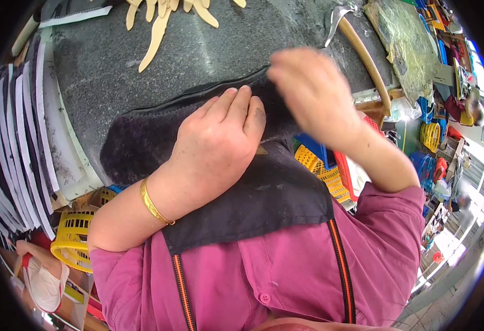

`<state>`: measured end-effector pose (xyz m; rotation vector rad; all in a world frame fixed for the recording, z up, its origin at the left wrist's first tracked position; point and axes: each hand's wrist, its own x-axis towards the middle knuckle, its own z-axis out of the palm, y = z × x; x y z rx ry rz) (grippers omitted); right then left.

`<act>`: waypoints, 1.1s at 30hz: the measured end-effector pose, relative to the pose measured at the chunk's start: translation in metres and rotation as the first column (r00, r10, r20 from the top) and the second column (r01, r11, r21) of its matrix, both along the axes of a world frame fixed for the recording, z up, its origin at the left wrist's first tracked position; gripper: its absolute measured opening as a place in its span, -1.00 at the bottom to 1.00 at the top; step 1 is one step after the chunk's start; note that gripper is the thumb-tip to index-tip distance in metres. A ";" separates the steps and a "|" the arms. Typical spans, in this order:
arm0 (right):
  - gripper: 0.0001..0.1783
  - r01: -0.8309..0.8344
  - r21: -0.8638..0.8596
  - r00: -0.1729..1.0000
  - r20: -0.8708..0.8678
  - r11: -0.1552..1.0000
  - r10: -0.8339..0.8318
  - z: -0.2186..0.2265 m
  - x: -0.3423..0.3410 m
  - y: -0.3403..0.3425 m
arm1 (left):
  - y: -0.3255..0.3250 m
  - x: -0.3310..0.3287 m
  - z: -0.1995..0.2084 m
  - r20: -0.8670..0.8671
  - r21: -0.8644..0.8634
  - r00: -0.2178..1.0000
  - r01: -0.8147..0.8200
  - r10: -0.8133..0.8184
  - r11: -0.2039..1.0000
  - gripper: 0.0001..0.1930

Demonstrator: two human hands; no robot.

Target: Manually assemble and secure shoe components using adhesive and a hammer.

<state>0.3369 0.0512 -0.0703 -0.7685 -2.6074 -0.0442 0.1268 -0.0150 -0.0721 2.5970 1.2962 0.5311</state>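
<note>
A long, dark, fuzzy strip of material, with a smooth black edge and a stitched line along its far side, lies across the near part of the grey work table. My left hand rests on its middle, fingers stretched and close together near the far edge; the thumb is hidden. Over the right end of the strip is my right hand, smeared by motion. Its fingertips bend down toward the strip, and whether they grip it does not show.
Tan flat cut-out pieces lie at the table's far side. A hammer with a curved wooden handle sits at the far right, beside a crumpled translucent sheet. White-edged dark strips are stacked left. Yellow baskets stand below the table.
</note>
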 end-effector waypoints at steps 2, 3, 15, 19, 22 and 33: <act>-0.49 -0.165 -0.404 0.983 0.010 0.900 0.185 0.000 -0.002 -0.010 | 0.000 -0.009 0.004 0.035 -0.052 0.999 0.006 -0.004 0.999 -0.45; -0.52 -0.164 -0.413 0.983 0.006 0.896 0.183 0.003 0.001 -0.011 | 0.000 -0.017 0.008 0.047 -0.127 0.999 0.030 -0.025 0.991 -0.45; -0.79 -0.349 -0.522 0.937 -0.168 0.778 0.308 0.007 -0.040 0.002 | -0.020 -0.041 0.015 -0.033 -0.189 0.997 -0.072 0.067 0.979 -0.51; -0.79 -0.417 -0.430 0.908 -0.153 0.801 0.391 0.011 -0.031 0.000 | -0.024 -0.036 0.014 -0.044 -0.060 0.998 -0.047 0.044 0.997 -0.44; -0.79 -0.398 -0.509 0.913 -0.140 0.763 0.382 0.016 -0.028 0.003 | -0.025 -0.041 0.009 -0.032 -0.061 0.999 -0.028 0.026 0.998 -0.41; -0.48 -0.344 -0.284 0.920 0.091 0.895 0.382 -0.001 -0.016 -0.034 | -0.048 -0.054 -0.013 -0.202 0.054 0.979 -0.006 0.017 0.999 -0.55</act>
